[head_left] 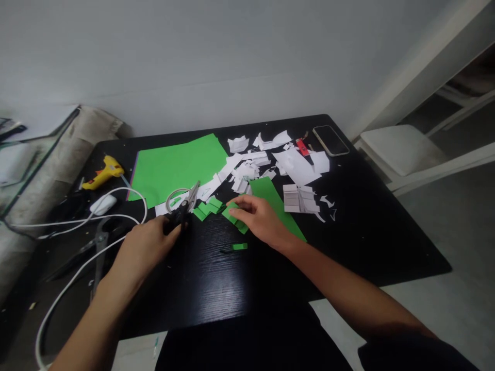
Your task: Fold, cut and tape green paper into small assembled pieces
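Observation:
My left hand [149, 245] lies at the table's left side, with its fingers closed at the dark handle of a pair of scissors [190, 198]. The blades point away and rest over white paper; a pale loop shows beside them. Between thumb and fingers of my right hand [259, 219] is a small folded green paper piece [232, 217], low over the table. Just left of it lie more folded green paper pieces [208, 207]. A tiny green strip [240, 247] sits nearer to me. Under my right wrist runs a longer green paper strip [288, 216].
Green sheets [178, 162] lie at the back left. White paper scraps [297, 165] spread across the back, with a red object [302, 147] and a phone [330, 140]. A yellow glue gun [104, 172], white cable [83, 268] and pliers-like tool [101, 242] occupy the left.

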Action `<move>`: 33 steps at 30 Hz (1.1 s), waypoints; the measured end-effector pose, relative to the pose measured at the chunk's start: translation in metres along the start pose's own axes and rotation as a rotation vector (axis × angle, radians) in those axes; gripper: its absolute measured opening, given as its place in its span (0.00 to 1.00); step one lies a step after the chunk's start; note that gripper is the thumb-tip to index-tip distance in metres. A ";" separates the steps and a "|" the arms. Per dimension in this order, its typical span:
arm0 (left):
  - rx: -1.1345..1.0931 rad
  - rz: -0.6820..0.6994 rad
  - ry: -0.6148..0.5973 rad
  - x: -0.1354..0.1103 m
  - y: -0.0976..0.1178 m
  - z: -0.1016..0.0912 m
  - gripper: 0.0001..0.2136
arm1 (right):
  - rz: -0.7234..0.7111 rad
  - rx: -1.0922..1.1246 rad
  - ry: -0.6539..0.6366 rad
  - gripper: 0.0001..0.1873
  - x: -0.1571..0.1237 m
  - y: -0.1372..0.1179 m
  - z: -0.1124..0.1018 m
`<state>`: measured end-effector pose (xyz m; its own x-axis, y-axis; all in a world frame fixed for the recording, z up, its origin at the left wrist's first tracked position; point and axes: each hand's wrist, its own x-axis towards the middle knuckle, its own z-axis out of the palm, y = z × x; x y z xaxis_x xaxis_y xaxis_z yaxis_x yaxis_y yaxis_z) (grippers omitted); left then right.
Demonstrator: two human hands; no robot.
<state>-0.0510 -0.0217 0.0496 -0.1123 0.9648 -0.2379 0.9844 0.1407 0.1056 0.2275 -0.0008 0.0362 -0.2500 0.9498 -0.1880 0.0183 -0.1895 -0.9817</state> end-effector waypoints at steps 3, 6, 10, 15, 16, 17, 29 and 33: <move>0.037 -0.006 0.077 -0.002 -0.006 0.006 0.20 | 0.025 0.049 0.058 0.14 0.000 0.001 0.000; 0.051 0.048 0.166 -0.004 -0.010 0.007 0.17 | -0.011 0.090 0.073 0.11 0.001 0.003 0.000; 0.052 0.108 0.287 -0.004 0.002 -0.003 0.18 | -0.088 0.103 0.046 0.08 0.002 0.004 0.001; -0.363 0.402 0.333 -0.003 0.047 -0.018 0.12 | -0.135 0.143 0.027 0.09 0.002 0.004 0.000; -0.446 0.470 0.341 -0.002 0.056 -0.018 0.11 | -0.153 0.164 0.019 0.10 0.002 0.005 0.000; -0.503 0.525 0.344 -0.001 0.064 -0.017 0.10 | -0.166 0.188 -0.001 0.13 0.003 0.006 0.000; -0.790 0.730 0.428 0.009 0.075 0.026 0.10 | -0.266 0.184 0.040 0.11 0.010 0.019 0.004; -0.857 0.690 0.452 0.010 0.077 0.032 0.04 | -0.280 0.120 0.049 0.07 0.010 0.020 0.004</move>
<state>0.0278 -0.0080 0.0248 0.1987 0.8620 0.4663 0.4636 -0.5019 0.7302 0.2212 0.0037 0.0154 -0.1825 0.9795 0.0848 -0.1600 0.0555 -0.9856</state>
